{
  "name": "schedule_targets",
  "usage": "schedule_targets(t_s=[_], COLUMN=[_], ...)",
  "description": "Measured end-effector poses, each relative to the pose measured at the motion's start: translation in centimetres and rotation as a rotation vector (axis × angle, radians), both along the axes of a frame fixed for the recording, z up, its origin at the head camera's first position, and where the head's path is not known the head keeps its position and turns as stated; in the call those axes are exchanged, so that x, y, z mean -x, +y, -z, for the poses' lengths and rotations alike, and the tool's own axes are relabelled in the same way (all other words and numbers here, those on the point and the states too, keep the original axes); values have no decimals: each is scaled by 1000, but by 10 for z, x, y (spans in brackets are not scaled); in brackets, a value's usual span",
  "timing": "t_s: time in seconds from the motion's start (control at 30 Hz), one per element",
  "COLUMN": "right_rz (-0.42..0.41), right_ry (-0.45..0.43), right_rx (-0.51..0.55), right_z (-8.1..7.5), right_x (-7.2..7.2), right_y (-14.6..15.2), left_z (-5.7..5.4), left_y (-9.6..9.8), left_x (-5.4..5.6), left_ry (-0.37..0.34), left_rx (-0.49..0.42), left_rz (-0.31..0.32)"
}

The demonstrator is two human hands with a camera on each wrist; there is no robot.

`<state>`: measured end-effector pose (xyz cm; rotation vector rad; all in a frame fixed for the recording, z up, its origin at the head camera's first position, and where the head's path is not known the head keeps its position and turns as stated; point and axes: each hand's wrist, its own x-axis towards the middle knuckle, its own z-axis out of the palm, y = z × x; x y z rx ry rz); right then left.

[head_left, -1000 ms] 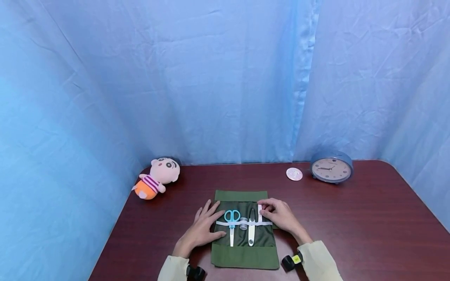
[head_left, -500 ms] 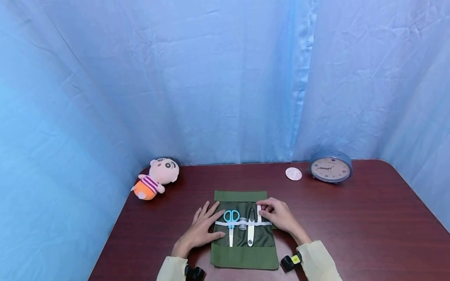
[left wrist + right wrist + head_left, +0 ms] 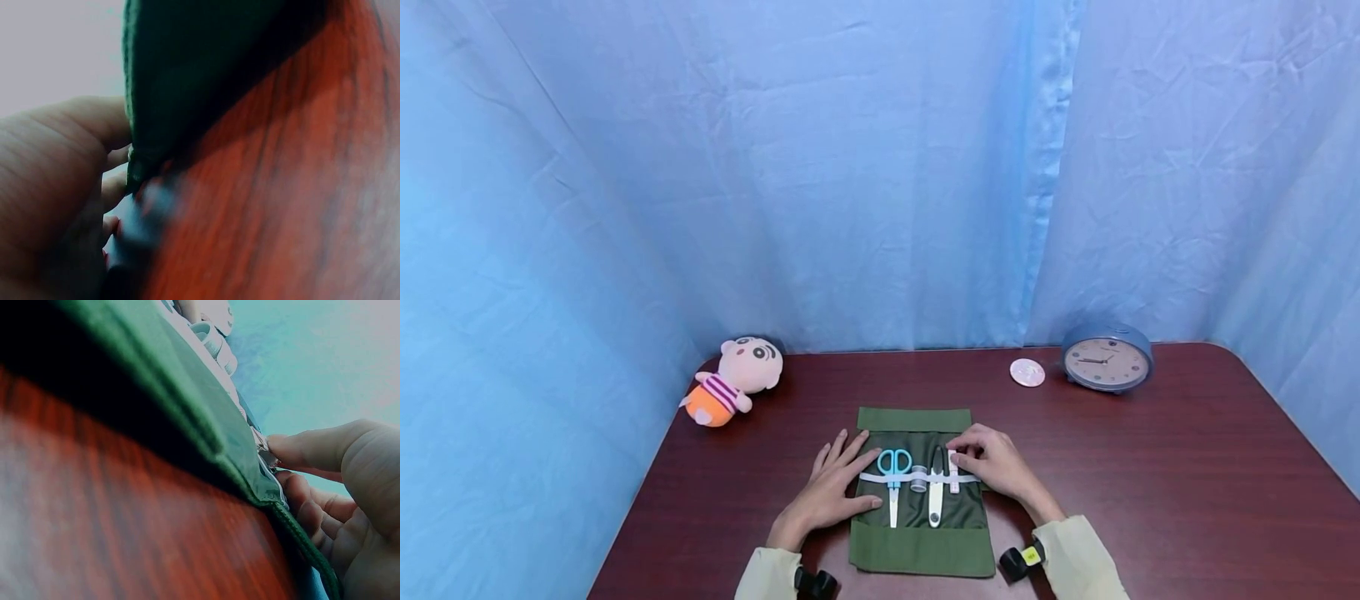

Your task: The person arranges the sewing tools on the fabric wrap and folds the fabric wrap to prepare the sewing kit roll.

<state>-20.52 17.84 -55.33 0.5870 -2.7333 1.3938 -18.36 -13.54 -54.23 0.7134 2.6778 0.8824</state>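
A dark green fabric sewing roll lies unfolded on the table, a white elastic band running across it. Under the band sit blue-handled scissors, a grey thread spool and a slim white tool with a black end. At the roll's right side my right hand pinches the top of a narrow white strip, whose lower end shows below the band. My left hand rests spread on the roll's left edge. In the left wrist view the left thumb meets the green fabric.
A plush doll lies at the table's back left. Toward the back right are a round whitish disc and a blue alarm clock. Blue curtains hang close behind the table.
The right hand has slid the white strip down toward the body, so its lower end now pokes out below the elastic band. The left hand has stayed in place.
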Motion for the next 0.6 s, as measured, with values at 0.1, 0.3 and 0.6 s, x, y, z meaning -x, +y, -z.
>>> schedule_targets(t_s=[0.1,0.3,0.6], right_rz=[-2,-2,-18], right_ry=[-3,-17,-34], right_rx=[4,-4,-9], right_z=[1,1,0], right_x=[-1,-1,-1], right_y=[0,0,0], left_z=[0,0,-1], left_y=[0,0,-1], left_x=[0,0,1], left_ry=[-2,-5,-7], left_rx=[0,3,6], left_rz=[-1,-3,2])
